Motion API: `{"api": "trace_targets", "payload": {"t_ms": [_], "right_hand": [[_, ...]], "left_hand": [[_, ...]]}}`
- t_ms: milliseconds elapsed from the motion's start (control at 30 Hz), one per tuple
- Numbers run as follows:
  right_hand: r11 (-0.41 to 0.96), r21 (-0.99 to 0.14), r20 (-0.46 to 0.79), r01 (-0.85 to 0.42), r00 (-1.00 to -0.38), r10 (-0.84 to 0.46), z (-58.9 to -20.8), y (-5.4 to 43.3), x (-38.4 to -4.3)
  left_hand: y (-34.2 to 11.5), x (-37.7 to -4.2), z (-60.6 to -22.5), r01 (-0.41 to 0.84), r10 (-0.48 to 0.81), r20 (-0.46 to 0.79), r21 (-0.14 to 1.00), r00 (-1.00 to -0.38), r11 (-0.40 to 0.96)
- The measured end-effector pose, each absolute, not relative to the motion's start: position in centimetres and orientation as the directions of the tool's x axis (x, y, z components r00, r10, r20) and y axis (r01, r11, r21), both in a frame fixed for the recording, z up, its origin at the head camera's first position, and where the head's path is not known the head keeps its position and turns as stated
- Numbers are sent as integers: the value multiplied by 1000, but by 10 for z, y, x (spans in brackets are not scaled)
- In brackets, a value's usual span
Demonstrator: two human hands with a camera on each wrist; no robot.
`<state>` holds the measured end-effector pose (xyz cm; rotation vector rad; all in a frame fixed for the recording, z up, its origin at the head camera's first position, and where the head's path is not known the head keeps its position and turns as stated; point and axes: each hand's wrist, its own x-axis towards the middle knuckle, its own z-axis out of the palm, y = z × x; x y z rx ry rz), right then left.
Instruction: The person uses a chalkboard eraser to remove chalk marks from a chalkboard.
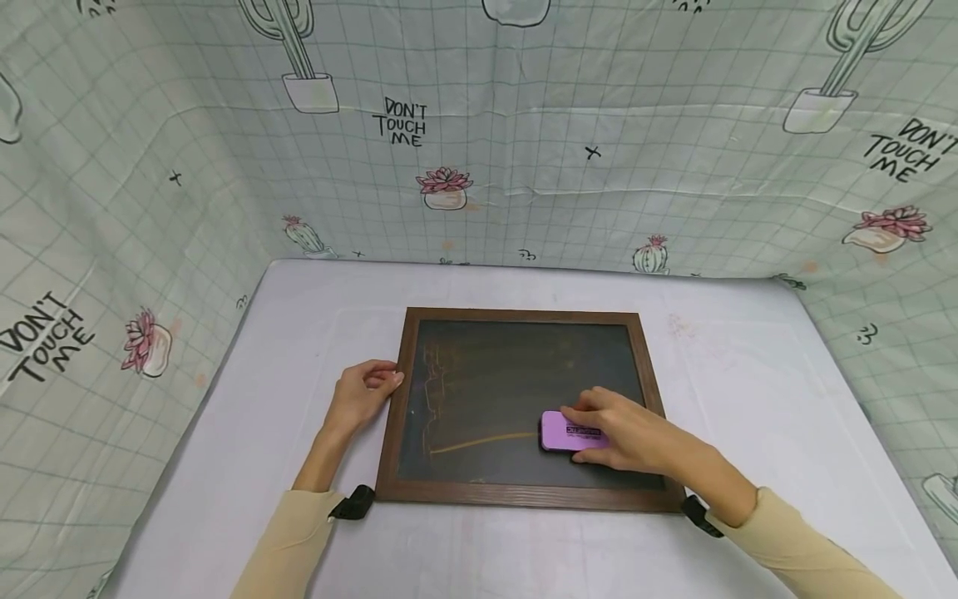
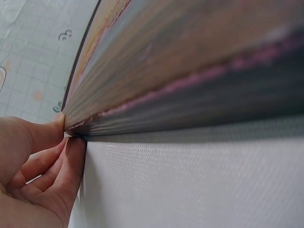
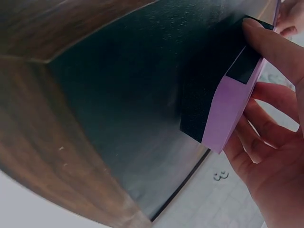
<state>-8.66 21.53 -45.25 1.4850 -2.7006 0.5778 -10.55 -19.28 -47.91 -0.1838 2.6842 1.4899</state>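
Note:
A chalkboard (image 1: 494, 374) with a brown wooden frame lies flat on the white table. My right hand (image 1: 632, 433) grips a purple eraser (image 1: 555, 430) with a black underside, down on the lower right part of the board. In the right wrist view, thumb and fingers hold the eraser (image 3: 229, 107) by its opposite edges. A yellow chalk line (image 1: 479, 442) runs from the lower left up to the eraser, and faint wavy chalk marks (image 1: 430, 387) show near the left side. My left hand (image 1: 361, 397) pinches the frame's left edge, thumb on top and fingers beneath in the left wrist view.
White cloth covers the table (image 1: 524, 553) around the board. Behind and at both sides hangs a pale checked curtain (image 1: 524, 150) printed with cactus pots and lettering. A black strap piece (image 1: 354, 502) sits at the left wrist, another (image 1: 701, 516) at the right.

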Motion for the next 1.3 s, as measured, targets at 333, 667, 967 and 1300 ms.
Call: {"api": "trace_targets", "payload": {"t_ms": [333, 667, 967, 1300], "right_hand": [[479, -318, 146, -818, -542, -828, -452, 202, -89], [456, -321, 150, -830, -520, -841, -455, 190, -92], [428, -301, 163, -852, -489, -857, -455, 178, -95], [411, -290, 149, -864, -465, -872, -454, 161, -96]], "left_hand": [[-192, -107, -481, -136, -80, -111, 842, -991, 522], [-192, -106, -481, -139, -83, -112, 837, -990, 529], [-192, -107, -480, -139, -85, -111, 837, -990, 529], [-192, -107, -480, -135, -86, -106, 834, -991, 535]]}}
